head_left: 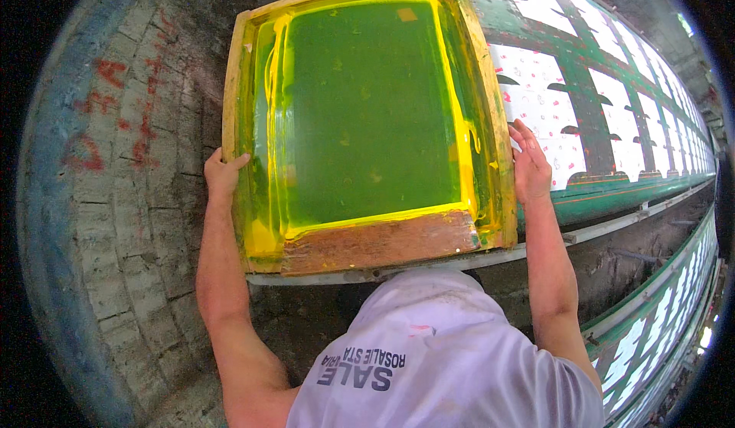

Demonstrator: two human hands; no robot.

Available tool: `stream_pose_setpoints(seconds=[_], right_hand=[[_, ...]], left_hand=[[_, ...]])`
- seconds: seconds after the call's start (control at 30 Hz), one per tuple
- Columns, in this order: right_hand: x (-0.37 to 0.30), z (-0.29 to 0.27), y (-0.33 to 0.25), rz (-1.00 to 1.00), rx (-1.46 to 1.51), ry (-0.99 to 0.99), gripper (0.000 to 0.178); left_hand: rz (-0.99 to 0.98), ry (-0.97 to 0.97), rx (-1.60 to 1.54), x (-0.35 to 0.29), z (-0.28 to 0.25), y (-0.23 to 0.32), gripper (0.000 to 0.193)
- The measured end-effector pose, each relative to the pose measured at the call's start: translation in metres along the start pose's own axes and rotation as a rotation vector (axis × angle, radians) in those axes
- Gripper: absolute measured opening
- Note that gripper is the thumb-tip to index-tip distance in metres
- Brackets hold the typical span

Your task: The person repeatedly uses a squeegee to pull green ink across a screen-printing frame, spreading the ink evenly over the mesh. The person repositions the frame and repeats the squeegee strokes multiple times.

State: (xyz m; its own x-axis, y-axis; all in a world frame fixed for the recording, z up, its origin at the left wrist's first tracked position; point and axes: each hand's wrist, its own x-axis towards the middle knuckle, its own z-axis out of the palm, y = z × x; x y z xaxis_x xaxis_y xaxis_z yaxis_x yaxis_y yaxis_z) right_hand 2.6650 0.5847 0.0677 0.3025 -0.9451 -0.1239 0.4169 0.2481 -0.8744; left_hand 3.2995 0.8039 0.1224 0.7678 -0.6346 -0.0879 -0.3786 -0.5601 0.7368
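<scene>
A screen printing frame [498,122] of pale wood lies in front of me, its dark green mesh [367,114] edged with bright yellow ink. Across the near end of the mesh sits a wide, ink-smeared brown wooden piece [379,243]. My left hand [223,174] grips the frame's left side, thumb over the top edge and fingers hidden beneath. Against the right side is my right hand [530,164], its fingers apart and pointing up, fingertips at the wood. Part of its grip cannot be seen.
A long green printing table [586,202] runs off to the right, with rows of white cut pieces [540,106] on it. A metal rail [643,212] follows its near edge. Another green table [666,313] stands at the lower right. At left rises a grey block wall [115,221].
</scene>
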Motion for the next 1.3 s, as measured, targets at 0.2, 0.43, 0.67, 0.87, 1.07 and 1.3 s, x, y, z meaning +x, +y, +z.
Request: stream_pose_setpoints(seconds=[0.2, 0.43, 0.67, 0.87, 1.07, 1.3], right_hand=[[0.004, 0.006, -0.006, -0.005, 0.070, -0.043, 0.086], [0.004, 0.024, -0.030, 0.048, -0.391, -0.016, 0.090], [-0.008, 0.003, -0.077, -0.051, -0.637, 0.094, 0.071], [-0.042, 0.057, -0.048, -0.457, -1.038, -0.287, 0.047], [-0.108, 0.149, 0.006, -0.589, -1.114, -0.960, 0.035], [-0.153, 0.199, 0.034, -0.638, -1.479, -0.716, 0.048]], left_hand=[[-0.009, 0.008, -0.048, 0.005, 0.002, 0.003, 0.037], [0.040, 0.020, 0.143, 0.001, -0.004, 0.011, 0.042], [0.001, -0.002, 0.117, 0.008, 0.002, 0.002, 0.036], [-0.037, 0.033, 0.086, 0.019, 0.000, -0.015, 0.039], [-0.044, 0.021, 0.229, 0.037, -0.002, 0.000, 0.043], [0.109, 0.008, 0.037, 0.085, 0.017, 0.016, 0.040]])
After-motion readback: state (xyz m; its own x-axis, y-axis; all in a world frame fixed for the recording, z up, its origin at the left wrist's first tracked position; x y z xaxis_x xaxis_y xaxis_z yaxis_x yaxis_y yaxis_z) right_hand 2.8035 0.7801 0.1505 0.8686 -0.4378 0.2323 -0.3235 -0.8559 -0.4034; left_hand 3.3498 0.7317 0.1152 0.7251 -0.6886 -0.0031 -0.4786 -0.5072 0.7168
